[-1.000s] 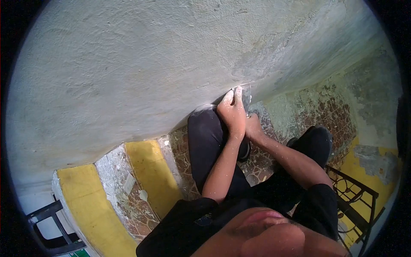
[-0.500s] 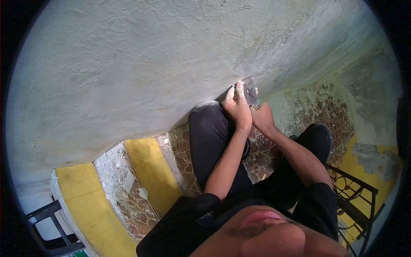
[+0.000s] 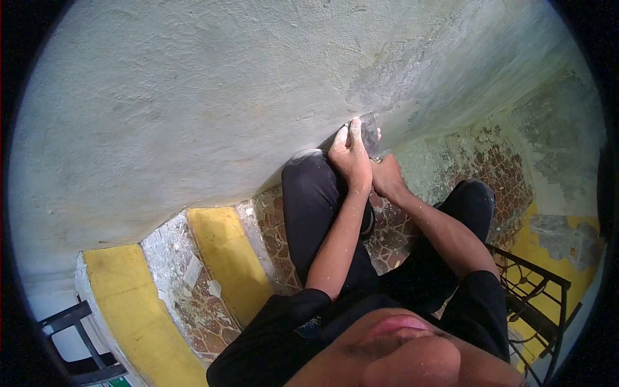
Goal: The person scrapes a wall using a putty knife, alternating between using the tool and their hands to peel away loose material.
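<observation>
A scraper (image 3: 371,132) with a wide grey metal blade stands against the wall's plaster, its blade edge close to or touching the surface. My left hand (image 3: 351,158), dusted white, grips the blade, with thumb and finger on the near side and a fingertip showing past the far edge. Just to the right, my right hand (image 3: 388,175) is closed around the scraper's handle end, most of which its fingers hide. The rough, pale grey-green wall (image 3: 213,97) fills the upper view, with a duller worn patch above the blade.
Yellow-edged steps (image 3: 129,277) descend at the left, with plaster flakes (image 3: 193,271) on the brown patterned tiles. A black metal railing (image 3: 529,280) stands at the lower right. My bent knees (image 3: 313,180) are near the wall. Peeling paint (image 3: 561,242) shows at the far right.
Both hands and the scraper have shifted slightly left in view, the blade moving a little along the wall. My grip looks the same.
</observation>
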The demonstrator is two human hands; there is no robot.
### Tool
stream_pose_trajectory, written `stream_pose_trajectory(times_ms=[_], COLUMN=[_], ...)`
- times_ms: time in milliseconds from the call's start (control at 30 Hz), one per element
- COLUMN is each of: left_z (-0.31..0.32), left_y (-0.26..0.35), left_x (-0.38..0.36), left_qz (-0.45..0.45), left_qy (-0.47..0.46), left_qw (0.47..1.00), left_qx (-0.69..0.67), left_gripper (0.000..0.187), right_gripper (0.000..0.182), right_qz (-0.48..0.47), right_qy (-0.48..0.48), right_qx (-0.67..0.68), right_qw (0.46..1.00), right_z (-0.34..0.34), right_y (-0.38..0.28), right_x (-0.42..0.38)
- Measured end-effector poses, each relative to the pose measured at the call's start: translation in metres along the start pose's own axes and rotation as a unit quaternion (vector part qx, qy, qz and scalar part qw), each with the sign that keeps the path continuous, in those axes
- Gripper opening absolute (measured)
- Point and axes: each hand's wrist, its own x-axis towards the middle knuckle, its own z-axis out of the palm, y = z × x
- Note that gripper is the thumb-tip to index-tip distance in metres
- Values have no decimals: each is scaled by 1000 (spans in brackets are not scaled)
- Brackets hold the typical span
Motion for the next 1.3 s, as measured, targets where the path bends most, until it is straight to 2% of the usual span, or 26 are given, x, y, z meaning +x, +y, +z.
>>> stream_pose_trajectory(times_ms=[33,67,133,333,467,867,967,1033,1067,1133,1267,1300], left_z=[0,1,4,8,7,10,6,6,1,7,-4,-2], left_y=[0,1,0,2,1,0,-10,-20,-17,23,31,36], left_x=[-1,-1,-2,-5,-3,-4,-1,6,15,8,10,9], left_qz=[-5,-6,-19,-42,-31,-63,-73,-49,-47,-67,-22,-18], left_qy=[1,2,1,1,-10,3,-5,27,47,27,24,27], left_qw=[1000,1000,998,991,994,983,981,967,970,961,982,983], left_qx=[-5,-6,-56,-127,-103,-175,-180,-249,-233,-266,-188,-181], left_gripper=[28,28,28,30,30,25,22,20,25,19,29,36], right_gripper=[49,49,46,41,40,39,37,36,36,35,33,33], right_qz=[-37,-37,7,0,-36,-7,-23,-89,-92,-173,-175,-179], right_qy=[22,23,7,11,32,37,82,106,106,138,152,149], right_qx=[19,18,-75,-65,-92,-128,-167,-222,-226,-199,-172,-167], right_qw=[999,999,997,998,995,991,982,965,964,955,958,958], right_z=[-1,-3,-11,-25,-20,-26,-35,-54,-53,-47,-23,-24], right_y=[-2,-1,-2,-20,-8,-11,-21,-45,-50,-61,-65,-68], right_x=[-4,-1,3,-15,-2,1,2,1,3,4,10,11])
